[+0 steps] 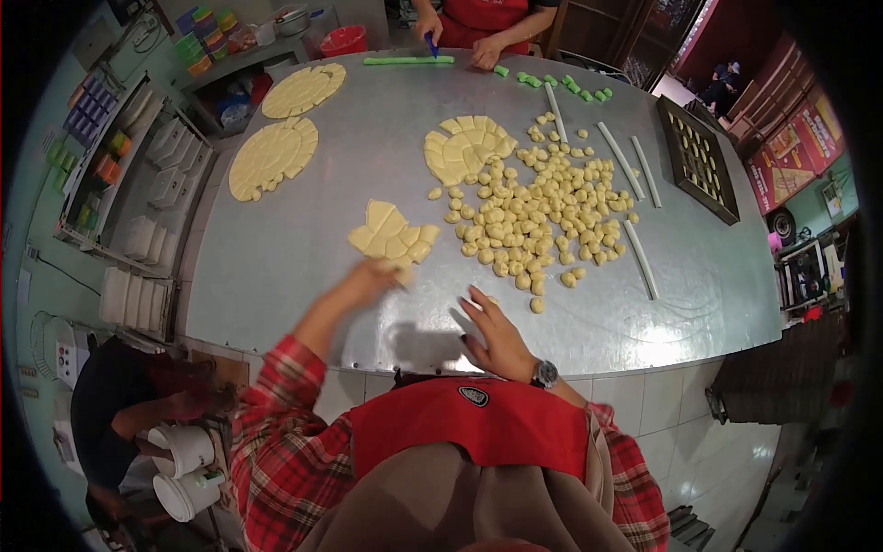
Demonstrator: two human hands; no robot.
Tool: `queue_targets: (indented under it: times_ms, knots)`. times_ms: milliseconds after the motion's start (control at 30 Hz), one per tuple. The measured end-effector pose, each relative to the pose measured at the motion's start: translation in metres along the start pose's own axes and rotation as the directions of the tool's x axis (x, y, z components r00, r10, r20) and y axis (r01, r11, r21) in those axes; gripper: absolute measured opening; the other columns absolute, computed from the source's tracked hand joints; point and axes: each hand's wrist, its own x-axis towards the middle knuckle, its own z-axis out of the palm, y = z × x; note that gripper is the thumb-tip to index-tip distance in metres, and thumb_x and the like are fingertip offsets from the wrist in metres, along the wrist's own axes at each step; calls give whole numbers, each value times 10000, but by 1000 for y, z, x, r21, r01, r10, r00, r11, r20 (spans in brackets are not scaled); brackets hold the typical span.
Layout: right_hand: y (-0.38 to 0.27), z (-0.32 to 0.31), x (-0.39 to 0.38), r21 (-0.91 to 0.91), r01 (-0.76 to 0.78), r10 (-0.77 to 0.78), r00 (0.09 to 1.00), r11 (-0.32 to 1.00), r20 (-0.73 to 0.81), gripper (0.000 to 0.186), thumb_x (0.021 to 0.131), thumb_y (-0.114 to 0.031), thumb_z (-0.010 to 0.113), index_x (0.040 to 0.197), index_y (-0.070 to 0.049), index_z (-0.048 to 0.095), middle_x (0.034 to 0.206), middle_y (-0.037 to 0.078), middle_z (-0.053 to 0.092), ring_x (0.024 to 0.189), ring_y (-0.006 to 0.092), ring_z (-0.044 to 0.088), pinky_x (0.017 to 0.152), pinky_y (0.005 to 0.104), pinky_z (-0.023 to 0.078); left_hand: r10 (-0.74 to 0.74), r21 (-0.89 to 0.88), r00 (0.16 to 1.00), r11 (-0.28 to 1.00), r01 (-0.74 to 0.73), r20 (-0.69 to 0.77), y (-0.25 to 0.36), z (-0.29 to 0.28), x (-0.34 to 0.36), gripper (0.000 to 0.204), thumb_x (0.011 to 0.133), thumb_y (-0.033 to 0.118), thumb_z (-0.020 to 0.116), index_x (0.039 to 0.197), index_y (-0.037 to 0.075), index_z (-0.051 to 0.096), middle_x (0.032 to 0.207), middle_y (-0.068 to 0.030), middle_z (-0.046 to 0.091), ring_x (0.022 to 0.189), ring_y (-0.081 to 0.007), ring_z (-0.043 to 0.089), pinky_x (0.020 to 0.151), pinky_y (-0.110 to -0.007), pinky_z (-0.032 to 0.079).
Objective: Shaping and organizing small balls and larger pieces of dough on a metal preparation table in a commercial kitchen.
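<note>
My left hand [370,280] is at the near edge of a cut piece of pale yellow dough [388,235], slightly blurred, its fingers closed on a small piece of dough [403,275]. To the right, my right hand [501,339] hovers palm down near the table's front edge, fingers spread, a watch on its wrist. A bit of dough shows just beyond its fingertips, partly hidden. Many small round dough balls [529,212] lie in a loose heap beyond that hand. Behind them rests a scored round of dough [455,152] with part cut away.
Two more scored dough rounds [274,158] lie at the far left of the metal table [276,267]. Several pale rods [642,259] and a dark tray [699,158] are on the right. Across the table, a person's hands [489,51] work at a green dough roll [409,61] and cut green pieces [572,85].
</note>
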Motion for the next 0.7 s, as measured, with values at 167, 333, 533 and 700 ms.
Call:
queue_targets:
  times_ms: [167, 333, 533, 700]
  knots:
    - [-30, 13, 32, 130, -12, -27, 955, 991, 297, 547, 852, -117, 596, 1339, -66, 353, 1234, 193, 499, 984, 353, 594, 764, 396, 526, 178, -316, 972, 941, -122, 152, 26, 83, -61, 232, 978, 183, 466, 1011, 1, 606, 850, -46, 628, 761, -115, 551, 702, -286, 476]
    - [-18, 39, 14, 126, -48, 7, 951, 991, 309, 314, 869, -114, 566, 1163, -46, 477, 1007, 180, 584, 806, 347, 618, 654, 397, 523, 204, -269, 978, 940, -210, -49, 14, 99, -83, 219, 976, 161, 462, 951, -16, 589, 756, -41, 592, 702, -107, 525, 670, -269, 463]
    - [-5, 22, -4, 227, -103, -48, 815, 968, 577, 136, 837, -104, 543, 926, -8, 581, 810, 174, 603, 756, 358, 606, 661, 425, 506, -22, -363, 925, 923, -128, -380, -33, 75, -81, 110, 882, 74, 529, 901, -6, 603, 738, -79, 594, 686, -145, 552, 629, -289, 465]
    - [38, 66, -37, -256, 167, -59, 922, 952, 382, 399, 783, -103, 592, 1160, 19, 549, 1286, 204, 492, 1200, 364, 465, 1004, 419, 403, 357, 584, 803, 812, -14, -477, -79, 89, -87, 447, 856, 34, 469, 1290, -62, 421, 1297, -275, 447, 1234, -383, 423, 1039, -443, 329]
